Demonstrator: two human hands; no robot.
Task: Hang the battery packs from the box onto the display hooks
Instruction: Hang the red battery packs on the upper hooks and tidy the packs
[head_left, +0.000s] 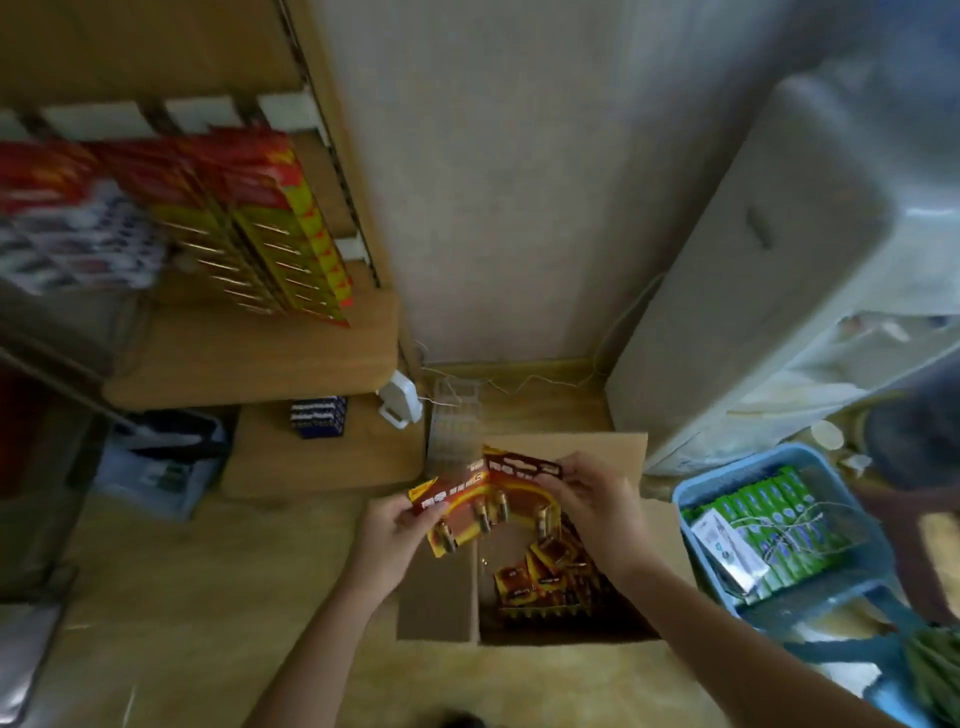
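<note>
Over the open cardboard box on the floor I hold a few red-and-yellow battery packs fanned out. My left hand pinches the left pack at its lower left corner. My right hand pinches the top edge of the right pack by its hang slot. More red battery packs lie inside the box below. Up on the left, rows of red and yellow packs hang on the display hooks of a wooden rack.
A wooden shelf juts out under the hanging packs. A blue basket with green packs stands to the right of the box. A white appliance rises at the right. White cables and a clear tray lie by the wall.
</note>
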